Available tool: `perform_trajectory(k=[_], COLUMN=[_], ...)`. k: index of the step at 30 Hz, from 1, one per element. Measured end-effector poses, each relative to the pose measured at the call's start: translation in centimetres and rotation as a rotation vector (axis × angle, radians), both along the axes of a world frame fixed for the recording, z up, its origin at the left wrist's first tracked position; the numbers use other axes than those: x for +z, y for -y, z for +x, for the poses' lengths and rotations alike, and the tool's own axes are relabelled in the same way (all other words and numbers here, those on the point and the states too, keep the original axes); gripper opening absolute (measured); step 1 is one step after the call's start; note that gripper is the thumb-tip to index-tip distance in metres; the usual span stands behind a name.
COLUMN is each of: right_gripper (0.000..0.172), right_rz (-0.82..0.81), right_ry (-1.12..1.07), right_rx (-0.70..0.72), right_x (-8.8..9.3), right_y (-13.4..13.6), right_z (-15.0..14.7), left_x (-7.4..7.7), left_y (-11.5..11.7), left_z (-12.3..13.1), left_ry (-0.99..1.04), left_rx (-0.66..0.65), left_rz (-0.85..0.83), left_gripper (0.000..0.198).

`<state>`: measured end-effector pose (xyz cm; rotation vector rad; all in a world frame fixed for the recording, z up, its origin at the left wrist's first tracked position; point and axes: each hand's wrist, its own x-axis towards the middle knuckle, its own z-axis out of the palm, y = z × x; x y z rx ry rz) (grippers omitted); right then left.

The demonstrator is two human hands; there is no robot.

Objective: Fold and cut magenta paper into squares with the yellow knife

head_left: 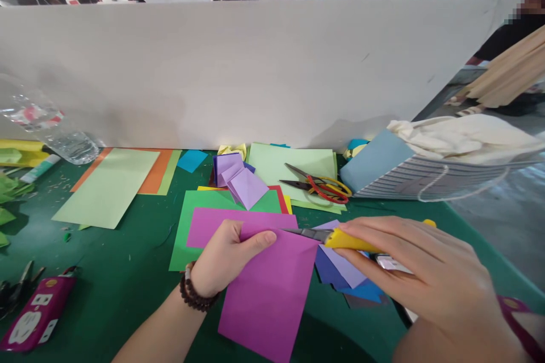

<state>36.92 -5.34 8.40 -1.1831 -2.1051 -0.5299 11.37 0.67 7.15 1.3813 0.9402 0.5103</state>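
My left hand (225,258) pinches the folded edge of a purple paper sheet (268,289) that lies on the green table (123,272). My right hand (421,272) grips a yellow utility knife (340,238), with its blade (304,232) laid along the paper's fold near my left thumb. Under the purple sheet lies a green sheet (187,221), and lilac and blue papers (344,275) sit beneath my right hand. A beaded bracelet (191,295) is on my left wrist.
Scissors with red and yellow handles (319,186) rest on pale green paper. Folded lilac papers (238,178), more coloured sheets (114,184), a plastic bottle (51,130), a striped bag (426,173), a pink power strip (36,315) and a white partition (255,68) surround the work spot.
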Motion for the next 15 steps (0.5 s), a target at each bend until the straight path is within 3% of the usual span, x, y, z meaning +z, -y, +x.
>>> perform_trajectory(k=[4, 9, 15], right_gripper=[0.019, 0.017, 0.018], right_rz=[-0.030, -0.051, -0.037], right_ry=[0.003, 0.025, 0.020], right_rx=[0.018, 0.065, 0.054], right_x=[0.0, -0.1, -0.2], right_y=[-0.1, -0.5, -0.5], right_z=[-0.5, -1.5, -1.4], left_x=[0.0, -0.1, -0.5], left_y=[0.1, 0.3, 0.4], left_z=[0.3, 0.9, 0.8], left_ry=[-0.030, 0.064, 0.025], left_rx=[0.031, -0.036, -0.006], left_rz=[-0.029, -0.072, -0.040], left_gripper=[0.055, 0.044, 0.048])
